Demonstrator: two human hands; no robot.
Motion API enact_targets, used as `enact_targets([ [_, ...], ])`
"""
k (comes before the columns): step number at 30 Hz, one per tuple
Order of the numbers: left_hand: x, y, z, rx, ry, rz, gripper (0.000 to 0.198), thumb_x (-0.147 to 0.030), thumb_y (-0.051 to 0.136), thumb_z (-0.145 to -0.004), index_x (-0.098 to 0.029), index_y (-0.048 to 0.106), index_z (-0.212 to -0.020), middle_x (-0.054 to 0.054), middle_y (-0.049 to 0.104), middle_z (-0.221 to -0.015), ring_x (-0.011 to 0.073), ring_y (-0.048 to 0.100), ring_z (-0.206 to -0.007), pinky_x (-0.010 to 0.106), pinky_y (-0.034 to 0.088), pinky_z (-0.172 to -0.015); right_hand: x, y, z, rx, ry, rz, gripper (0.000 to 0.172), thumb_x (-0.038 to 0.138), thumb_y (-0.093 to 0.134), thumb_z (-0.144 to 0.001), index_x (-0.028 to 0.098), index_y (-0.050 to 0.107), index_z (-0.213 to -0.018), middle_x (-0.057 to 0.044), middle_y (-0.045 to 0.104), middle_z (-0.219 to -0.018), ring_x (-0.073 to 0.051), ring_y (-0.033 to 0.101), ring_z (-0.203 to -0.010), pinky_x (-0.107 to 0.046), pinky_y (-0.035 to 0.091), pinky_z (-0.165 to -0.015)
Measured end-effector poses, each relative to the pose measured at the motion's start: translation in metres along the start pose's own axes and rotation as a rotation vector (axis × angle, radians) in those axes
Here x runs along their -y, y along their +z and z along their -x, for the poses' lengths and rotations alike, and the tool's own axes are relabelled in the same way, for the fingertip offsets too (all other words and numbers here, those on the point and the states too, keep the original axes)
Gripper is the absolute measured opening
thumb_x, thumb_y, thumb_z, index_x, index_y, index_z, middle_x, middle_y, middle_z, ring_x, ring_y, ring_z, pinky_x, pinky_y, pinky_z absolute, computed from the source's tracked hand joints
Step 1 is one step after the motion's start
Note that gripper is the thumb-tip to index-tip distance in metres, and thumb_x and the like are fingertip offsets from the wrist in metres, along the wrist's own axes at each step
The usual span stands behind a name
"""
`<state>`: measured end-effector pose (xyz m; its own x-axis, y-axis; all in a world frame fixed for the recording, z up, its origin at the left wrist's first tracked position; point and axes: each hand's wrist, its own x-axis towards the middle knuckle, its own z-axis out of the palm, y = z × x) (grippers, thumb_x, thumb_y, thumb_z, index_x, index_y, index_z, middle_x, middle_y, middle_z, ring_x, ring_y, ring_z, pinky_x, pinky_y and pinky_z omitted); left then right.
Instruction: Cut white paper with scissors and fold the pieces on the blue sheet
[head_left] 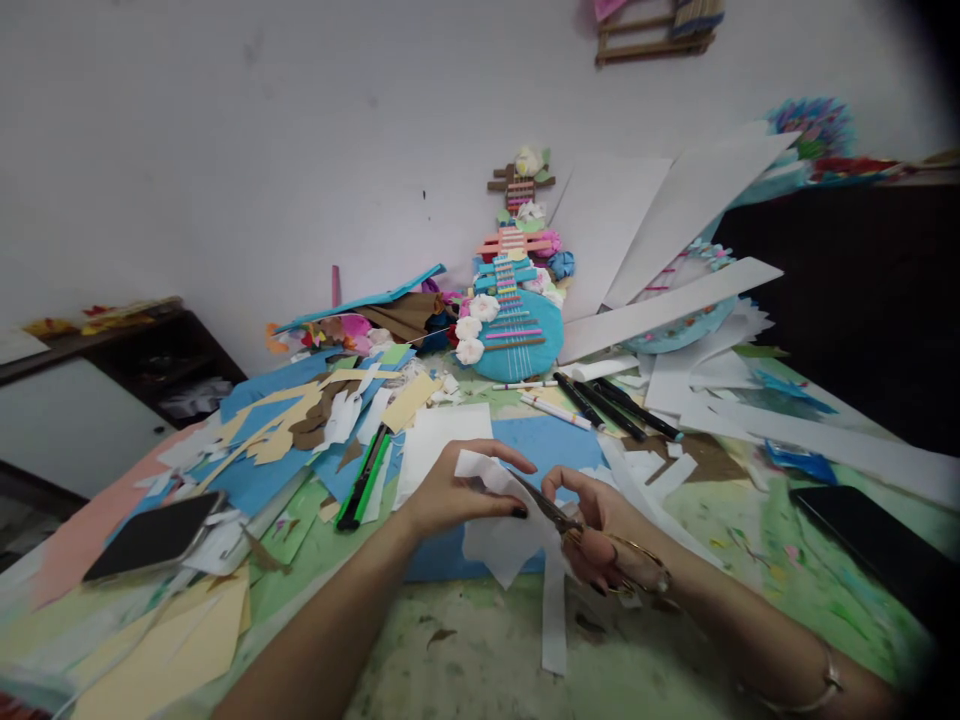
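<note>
My left hand [450, 495] pinches a piece of white paper [506, 545] between thumb and fingers. In my right hand [604, 530] is a pair of scissors [551, 510], its handles gold-coloured and its blades pointing up and left against the paper's edge. A narrow white strip [553, 620] hangs down below the scissors. Under both hands lies a blue sheet [450, 560], with a white sheet [442, 450] just behind my left hand. Part of the paper is hidden behind my left fingers.
A green-and-black cutter [364, 480] lies left of my hands. Several black markers [600, 405] lie behind them. Phones rest at left [154, 535] and right [874, 550]. Paper scraps [292, 410] cover the left side. A blue guitar-shaped craft [517, 335] leans on the wall.
</note>
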<state>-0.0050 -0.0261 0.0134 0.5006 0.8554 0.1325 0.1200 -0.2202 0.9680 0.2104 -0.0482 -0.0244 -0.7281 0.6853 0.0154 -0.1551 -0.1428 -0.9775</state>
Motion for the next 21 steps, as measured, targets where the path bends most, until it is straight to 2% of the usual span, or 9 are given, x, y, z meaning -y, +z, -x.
enact_targets([
  [4,0.0,-0.012,0.002,0.009,0.065,0.134,0.054,-0.042,0.078,-0.057,-0.01,0.068,-0.1,0.009,0.07,-0.08,0.0171,0.062,-0.066,0.021,0.046,-0.056,0.005,-0.002,0.001,-0.021,-0.024,0.048,0.071,0.071,0.064,-0.058,0.02,0.033,-0.097,0.01,0.051,-0.042,-0.004,0.035,-0.028,-0.011,0.025,-0.029],
  [6,-0.001,-0.017,0.002,-0.029,0.094,0.158,0.049,-0.047,0.072,-0.063,-0.009,0.071,-0.095,0.011,0.07,-0.082,0.0192,0.064,-0.07,0.023,0.047,-0.06,0.006,-0.002,0.002,-0.017,-0.009,0.059,0.071,0.071,0.064,-0.058,0.02,0.033,-0.098,0.01,0.052,-0.043,-0.004,0.035,-0.028,-0.012,0.026,-0.029],
  [8,-0.002,-0.02,0.002,-0.063,0.08,0.112,0.038,-0.041,0.072,-0.067,-0.009,0.073,-0.087,0.012,0.071,-0.081,0.0205,0.065,-0.073,0.024,0.048,-0.064,0.006,-0.001,0.002,-0.007,0.004,0.051,0.071,0.069,0.065,-0.058,0.02,0.033,-0.098,0.011,0.051,-0.041,-0.004,0.034,-0.028,-0.012,0.026,-0.029],
  [11,-0.004,-0.018,0.002,-0.084,0.029,0.035,0.025,-0.032,0.073,-0.066,-0.01,0.074,-0.078,0.011,0.072,-0.074,0.0187,0.065,-0.068,0.022,0.048,-0.059,0.007,0.001,0.002,0.005,-0.002,0.053,0.074,0.07,0.065,-0.057,0.02,0.033,-0.1,0.011,0.049,-0.041,-0.004,0.035,-0.029,-0.012,0.026,-0.03],
  [14,-0.005,-0.015,0.002,-0.078,0.011,0.006,0.023,-0.031,0.075,-0.065,-0.011,0.075,-0.075,0.01,0.072,-0.069,0.0164,0.064,-0.06,0.021,0.047,-0.054,0.01,0.002,0.002,0.028,-0.005,0.089,0.079,0.075,0.06,-0.058,0.018,0.035,-0.106,0.009,0.051,-0.044,-0.004,0.036,-0.031,-0.013,0.027,-0.031],
  [21,-0.003,-0.013,0.001,-0.013,-0.012,-0.064,0.025,-0.034,0.074,-0.065,-0.012,0.076,-0.076,0.01,0.072,-0.07,0.0161,0.063,-0.06,0.021,0.048,-0.054,0.012,0.0,0.002,0.061,0.012,0.083,0.084,0.074,0.061,-0.058,0.016,0.036,-0.113,0.008,0.052,-0.045,-0.006,0.04,-0.033,-0.014,0.031,-0.032],
])
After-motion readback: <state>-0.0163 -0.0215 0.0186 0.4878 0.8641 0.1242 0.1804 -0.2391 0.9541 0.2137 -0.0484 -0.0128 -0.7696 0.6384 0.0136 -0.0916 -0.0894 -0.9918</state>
